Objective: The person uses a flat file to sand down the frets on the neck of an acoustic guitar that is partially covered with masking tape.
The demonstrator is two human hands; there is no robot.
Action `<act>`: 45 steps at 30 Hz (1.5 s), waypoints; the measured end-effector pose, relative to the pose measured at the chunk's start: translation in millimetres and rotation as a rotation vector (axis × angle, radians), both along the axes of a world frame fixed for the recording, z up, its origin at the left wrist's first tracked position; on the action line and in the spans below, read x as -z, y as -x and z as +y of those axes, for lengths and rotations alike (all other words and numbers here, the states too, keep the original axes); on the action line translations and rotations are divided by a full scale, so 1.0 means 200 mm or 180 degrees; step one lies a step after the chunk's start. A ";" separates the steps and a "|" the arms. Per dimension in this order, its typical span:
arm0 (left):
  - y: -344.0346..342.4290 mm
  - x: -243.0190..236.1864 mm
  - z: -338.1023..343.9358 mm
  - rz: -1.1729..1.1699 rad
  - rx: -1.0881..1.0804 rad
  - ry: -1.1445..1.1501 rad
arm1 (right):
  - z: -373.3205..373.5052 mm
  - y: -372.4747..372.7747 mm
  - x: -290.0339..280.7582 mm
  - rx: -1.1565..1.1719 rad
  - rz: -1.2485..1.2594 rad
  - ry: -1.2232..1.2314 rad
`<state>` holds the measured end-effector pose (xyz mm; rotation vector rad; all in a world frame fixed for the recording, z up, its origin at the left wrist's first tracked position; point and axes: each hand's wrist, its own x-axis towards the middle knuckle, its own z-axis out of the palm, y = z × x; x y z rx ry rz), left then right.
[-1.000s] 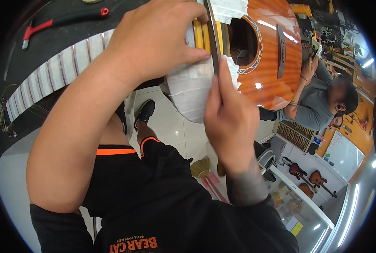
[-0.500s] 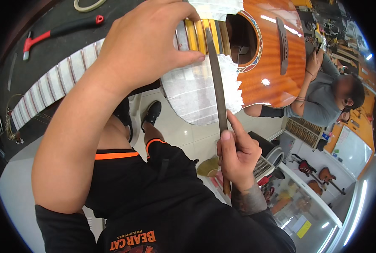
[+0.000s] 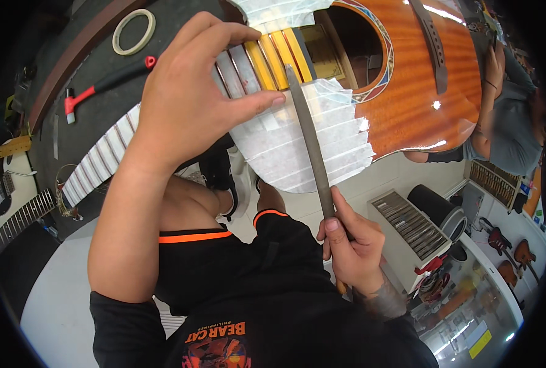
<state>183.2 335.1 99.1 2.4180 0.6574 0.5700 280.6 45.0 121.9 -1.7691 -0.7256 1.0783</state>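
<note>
- The right hand (image 3: 356, 245) is grasping the file (image 3: 313, 147) near its handle, thumb lying along the top and index finger stretching alongside; the handle's wooden end is showing below the palm.
- The left hand (image 3: 190, 83) is spreading wide over the neck (image 3: 110, 141), clenching nothing; its thumb is pointing toward the file and its fingers are reaching the neck's far side.
- The file is slanting from the right hand up over white tape (image 3: 273, 153); its tip is hovering over or touching the yellow strips (image 3: 261, 66), and I cannot tell which.
- The guitar (image 3: 414, 116) is lying face up, its glossy orange body extending right and its neck running left, under the left hand; the strips are lying between frets, near the soundhole (image 3: 371, 58).
- On the dark counter (image 3: 95, 58), a red and black hammer (image 3: 123, 75) is lying beyond the neck; a tape roll (image 3: 115, 37) is resting near it.
- At far right, another person (image 3: 518, 144) in grey is sitting beyond the guitar's body; a box (image 3: 390, 236) is holding rows of slim tools, nearer the right hand.
</note>
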 end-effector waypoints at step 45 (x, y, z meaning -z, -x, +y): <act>0.03 -0.01 -0.01 0.0331 -0.0188 0.0212 | 0.06 -0.01 -0.01 -0.0575 -0.1600 -0.0297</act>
